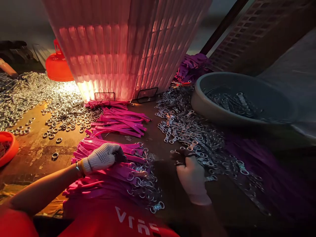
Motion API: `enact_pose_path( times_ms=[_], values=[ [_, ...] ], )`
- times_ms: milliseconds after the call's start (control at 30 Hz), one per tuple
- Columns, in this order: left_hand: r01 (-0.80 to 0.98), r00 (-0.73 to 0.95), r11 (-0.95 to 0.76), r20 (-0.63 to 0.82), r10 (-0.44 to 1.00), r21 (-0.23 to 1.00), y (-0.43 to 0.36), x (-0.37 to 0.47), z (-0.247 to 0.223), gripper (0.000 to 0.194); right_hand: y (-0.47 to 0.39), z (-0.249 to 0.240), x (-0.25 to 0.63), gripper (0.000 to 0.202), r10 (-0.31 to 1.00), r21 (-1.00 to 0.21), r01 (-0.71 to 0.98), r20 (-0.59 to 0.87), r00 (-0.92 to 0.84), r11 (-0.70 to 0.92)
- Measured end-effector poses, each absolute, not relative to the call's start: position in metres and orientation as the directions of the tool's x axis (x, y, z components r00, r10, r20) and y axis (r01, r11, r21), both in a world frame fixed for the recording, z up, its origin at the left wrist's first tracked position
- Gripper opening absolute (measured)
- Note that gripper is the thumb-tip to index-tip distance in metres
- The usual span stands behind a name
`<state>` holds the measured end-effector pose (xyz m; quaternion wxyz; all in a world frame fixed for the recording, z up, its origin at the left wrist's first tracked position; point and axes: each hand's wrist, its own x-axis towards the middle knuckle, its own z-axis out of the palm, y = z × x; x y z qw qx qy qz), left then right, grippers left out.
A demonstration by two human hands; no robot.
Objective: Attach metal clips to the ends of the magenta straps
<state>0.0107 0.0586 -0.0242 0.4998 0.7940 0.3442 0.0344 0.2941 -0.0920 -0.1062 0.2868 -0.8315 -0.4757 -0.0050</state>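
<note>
The near pile of pink straps (106, 181) lies at the near centre of the worktable (32, 161), with metal fittings (144, 182) at its right-hand ends. The left hand (106, 158), in a pale dotted glove with dark fingertips, lies over the far part of this pile, its fingers curled narrow; whether a strap is gripped cannot be told. A wristband (79, 169) sits just below the glove's cuff. The right hand (191, 177), also gloved, is to the right of the pile and well apart from the left; its fingers are bent inward beside a heap of metal clips (176, 126), and whether they hold one cannot be told. A second pile of pink straps (118, 120) lies just beyond the first. To the left, loose metal rings (66, 113) spread across the table, with a single ring (55, 155) apart on the near side. A lit red lamp (59, 67) hangs above them, and a red bowl (12, 151) stands at the left edge. At the far centre, ribbed translucent panels (106, 56) stand upright. At the far right, a grey basin (222, 113) contains more clips. Purple material (191, 65) is bunched beyond the clip heap.
</note>
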Motion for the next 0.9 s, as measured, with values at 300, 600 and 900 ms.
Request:
enact_pose_path(
  times_ms=[300,600,900],
  values=[
    [0.271,0.748,0.115,-0.284,0.599,0.956,0.037,0.031,-0.012,0.007,-0.063,-0.04,0.181,0.039,0.985,-0.65,0.76,0.139,0.102,0.013],
    [0.115,0.697,0.449,-0.394,0.599,0.886,0.059,0.045,-0.008,0.013,-0.035,-0.04,0.175,0.012,0.855,-0.457,0.887,0.482,0.192,0.059],
    [0.273,0.715,0.283,-0.391,0.58,0.919,0.122,0.096,-0.03,0.01,-0.001,-0.056,0.228,0.025,0.934,-0.934,0.334,-0.003,0.356,-0.131]
  ],
)
